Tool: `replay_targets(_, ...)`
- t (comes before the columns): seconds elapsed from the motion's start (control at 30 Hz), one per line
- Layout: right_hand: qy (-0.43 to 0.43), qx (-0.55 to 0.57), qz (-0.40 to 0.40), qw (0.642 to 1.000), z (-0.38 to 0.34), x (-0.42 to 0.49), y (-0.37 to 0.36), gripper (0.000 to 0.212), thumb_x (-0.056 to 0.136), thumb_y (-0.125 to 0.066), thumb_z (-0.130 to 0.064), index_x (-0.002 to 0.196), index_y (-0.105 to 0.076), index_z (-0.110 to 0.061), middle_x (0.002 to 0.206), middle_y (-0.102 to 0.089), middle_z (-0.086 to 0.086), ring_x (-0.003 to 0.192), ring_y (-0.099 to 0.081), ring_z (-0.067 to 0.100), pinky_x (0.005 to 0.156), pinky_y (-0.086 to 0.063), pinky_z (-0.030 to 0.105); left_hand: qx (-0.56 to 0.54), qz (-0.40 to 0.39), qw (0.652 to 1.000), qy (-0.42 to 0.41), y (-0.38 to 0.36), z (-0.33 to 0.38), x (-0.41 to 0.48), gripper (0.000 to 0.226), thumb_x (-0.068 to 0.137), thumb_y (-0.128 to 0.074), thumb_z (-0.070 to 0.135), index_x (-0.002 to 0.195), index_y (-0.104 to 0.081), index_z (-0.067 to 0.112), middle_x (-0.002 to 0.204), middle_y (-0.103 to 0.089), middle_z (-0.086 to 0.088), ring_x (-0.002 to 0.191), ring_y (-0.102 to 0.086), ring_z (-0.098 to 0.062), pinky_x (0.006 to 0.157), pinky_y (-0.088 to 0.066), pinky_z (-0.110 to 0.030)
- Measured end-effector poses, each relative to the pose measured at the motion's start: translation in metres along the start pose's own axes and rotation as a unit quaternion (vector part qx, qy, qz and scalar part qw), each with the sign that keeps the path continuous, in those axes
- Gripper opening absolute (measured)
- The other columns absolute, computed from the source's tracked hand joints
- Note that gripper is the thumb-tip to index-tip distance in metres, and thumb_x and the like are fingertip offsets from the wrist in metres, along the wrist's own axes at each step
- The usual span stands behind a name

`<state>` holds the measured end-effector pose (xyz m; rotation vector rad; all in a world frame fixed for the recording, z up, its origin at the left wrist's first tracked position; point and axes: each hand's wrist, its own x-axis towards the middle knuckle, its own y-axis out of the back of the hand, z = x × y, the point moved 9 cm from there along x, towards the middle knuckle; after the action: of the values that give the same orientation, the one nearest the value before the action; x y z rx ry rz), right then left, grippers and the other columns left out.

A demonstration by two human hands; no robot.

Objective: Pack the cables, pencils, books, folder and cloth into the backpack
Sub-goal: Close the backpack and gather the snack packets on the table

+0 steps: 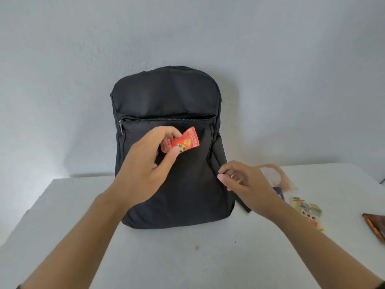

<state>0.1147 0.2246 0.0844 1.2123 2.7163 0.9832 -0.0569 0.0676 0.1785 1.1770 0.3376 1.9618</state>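
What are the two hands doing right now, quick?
Left hand: holds a red snack packet.
Right hand: fingers curled at the side of the backpack; whether it grips cannot be told.

On my feed the wrapper [185, 140] pinched in the fingers of the left hand [143, 163] is bright red, with a yellow patch and a small many-coloured printed figure. Behind those fingers the backpack [166, 94] is plain black all over, its zip pull [120, 126] silvery grey. Just past the fingers of the right hand [245, 182] I see a pinkish-beige packet [277, 176], a purple packet [279, 192], then a white packet [308, 211] printed in green, orange and yellow with dark characters. Well beyond them is a brown-and-orange packet [377, 226]. Below both hands the table [187, 268] is white, with one tiny red speck [196, 248]; the wall [270, 59] is pale blue-grey.
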Motion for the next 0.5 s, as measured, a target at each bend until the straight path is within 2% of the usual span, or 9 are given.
replay_targets(0.07, 0.055, -0.008, 0.048, 0.997, -0.025, 0.019, 0.011, 0.013, 0.095, -0.069, -0.031, 0.106, -0.067, -0.037, 0.094, -0.067, -0.015, 0.089, -0.063, 0.010, 0.071, -0.053, 0.025, 0.056, 0.056, 0.997, -0.006, 0.023, -0.002, 0.026, 0.024, 0.103, -0.052, 0.029, 0.125, -0.059, 0.023, 0.117, -0.062, 0.012, 0.103, -0.056, -0.008, 0.082, -0.042, -0.013)
replay_targets(0.13, 0.112, -0.038, 0.095, 0.988, -0.058, 0.037, 0.018, 0.027, 0.098, -0.066, -0.025, 0.124, -0.063, -0.030, 0.111, -0.062, -0.018, 0.101, -0.059, 0.007, 0.075, -0.048, 0.017, 0.078, 0.067, 0.995, 0.018, 0.036, -0.012, 0.047, 0.021, 0.104, -0.050, 0.028, 0.124, -0.058, 0.025, 0.118, -0.060, 0.011, 0.103, -0.054, -0.007, 0.083, -0.043, -0.013)
replay_targets(0.2, 0.156, -0.093, 0.109, 0.977, -0.088, 0.056, 0.017, 0.040, 0.100, -0.063, -0.027, 0.138, -0.055, -0.028, 0.133, -0.053, -0.016, 0.120, -0.052, 0.008, 0.094, -0.045, 0.019, 0.083, 0.038, 0.995, 0.041, 0.039, -0.022, 0.064, 0.017, 0.105, -0.051, 0.026, 0.121, -0.057, 0.028, 0.116, -0.061, 0.011, 0.098, -0.059, -0.011, 0.085, -0.050, -0.024)
replay_targets(0.27, 0.174, -0.143, 0.089, 0.970, -0.106, 0.072, 0.008, 0.043, 0.101, -0.060, -0.030, 0.144, -0.052, -0.025, 0.144, -0.049, -0.011, 0.131, -0.045, 0.013, 0.108, -0.039, 0.027, 0.108, -0.011, 0.993, 0.053, 0.036, -0.029, 0.074, 0.015, 0.105, -0.052, 0.027, 0.118, -0.057, 0.032, 0.109, -0.061, 0.014, 0.085, -0.060, -0.010, 0.079, -0.049, -0.031)
replay_targets(0.3, 0.178, -0.162, 0.080, 0.967, -0.110, 0.078, 0.003, 0.041, 0.102, -0.059, -0.032, 0.141, -0.055, -0.024, 0.140, -0.053, -0.009, 0.128, -0.045, 0.015, 0.110, -0.039, 0.030, 0.117, -0.034, 0.991, 0.058, 0.034, -0.031, 0.077, 0.015, 0.104, -0.053, 0.028, 0.116, -0.058, 0.034, 0.106, -0.061, 0.017, 0.078, -0.059, -0.008, 0.076, -0.047, -0.030)
replay_targets(0.37, 0.185, -0.199, 0.067, 0.960, -0.115, 0.084, -0.003, 0.030, 0.101, -0.058, -0.036, 0.127, -0.064, -0.023, 0.117, -0.062, -0.011, 0.110, -0.046, 0.014, 0.098, -0.043, 0.033, 0.118, -0.071, 0.989, 0.061, 0.031, -0.031, 0.083, 0.014, 0.103, -0.056, 0.032, 0.114, -0.061, 0.038, 0.104, -0.064, 0.018, 0.070, -0.056, -0.009, 0.073, -0.046, -0.029)
replay_targets(0.43, 0.199, -0.200, 0.062, 0.957, -0.118, 0.085, -0.005, 0.017, 0.099, -0.061, -0.036, 0.108, -0.069, -0.023, 0.097, -0.061, -0.016, 0.098, -0.042, 0.010, 0.086, -0.039, 0.026, 0.118, -0.102, 0.987, 0.046, 0.029, -0.026, 0.087, 0.012, 0.100, -0.061, 0.032, 0.110, -0.065, 0.038, 0.101, -0.066, 0.020, 0.065, -0.056, -0.007, 0.071, -0.046, -0.026)
replay_targets(0.5, 0.202, -0.126, 0.070, 0.969, -0.117, 0.083, 0.008, 0.004, 0.096, -0.067, -0.026, 0.094, -0.066, -0.029, 0.089, -0.062, -0.021, 0.090, -0.042, 0.004, 0.079, -0.034, 0.015, 0.110, -0.144, 0.983, 0.029, 0.023, -0.020, 0.091, 0.010, 0.098, -0.067, 0.029, 0.102, -0.071, 0.038, 0.096, -0.068, 0.019, 0.063, -0.058, -0.001, 0.066, -0.043, -0.019)
